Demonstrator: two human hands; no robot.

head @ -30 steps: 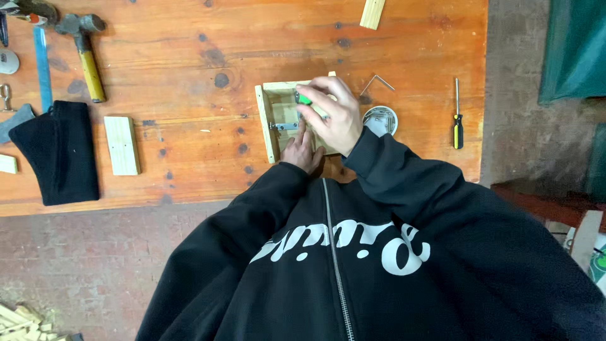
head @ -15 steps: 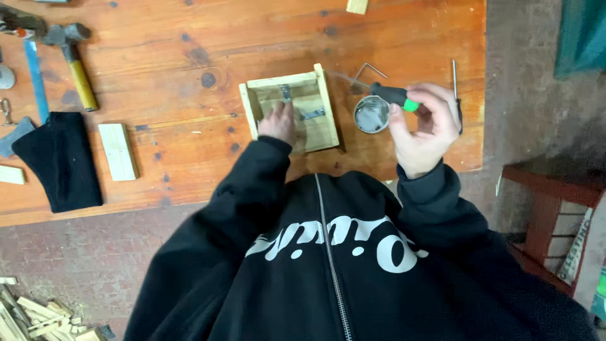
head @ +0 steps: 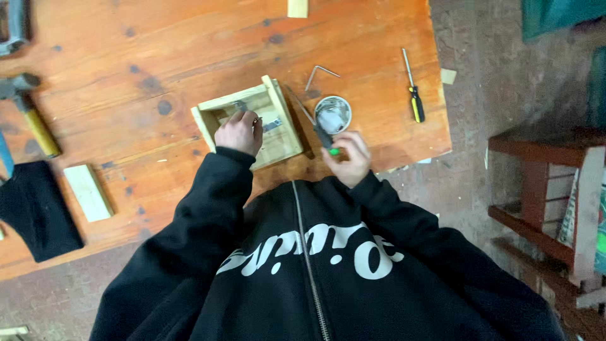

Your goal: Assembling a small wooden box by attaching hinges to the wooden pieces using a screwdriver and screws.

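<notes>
Looking down, you have your left hand (head: pixel 238 132) curled narrowly over the small wooden box (head: pixel 249 123), fingertips pinching something small at its metal fitting; what exactly they grip is too small to tell. The box sits on the wooden table (head: pixel 158 57), a little in from its near edge, right in front of your chest.

Your right hand (head: pixel 346 156) is wrapped around a screwdriver (head: pixel 315 126) with a dark handle and green end, its thin shaft slanting up towards the box's right corner. The hand hovers just beside a small round tin (head: pixel 332 114), which lies between the box and the table's right edge.

Around you: a bent metal rod (head: pixel 320 72) lies just above the tin, and a second screwdriver (head: pixel 413 95) with a black and yellow handle rests well to the right. A hammer (head: pixel 28 110) lies at the far left, with a pale wood block (head: pixel 88 192) and a black cloth (head: pixel 35 211) nearer the left front edge. Another wood offcut (head: pixel 298 7) pokes in at the top. Your black sleeves cover the table's near edge, and a dark wooden shelf (head: pixel 549 189) stands on the floor to your right.
</notes>
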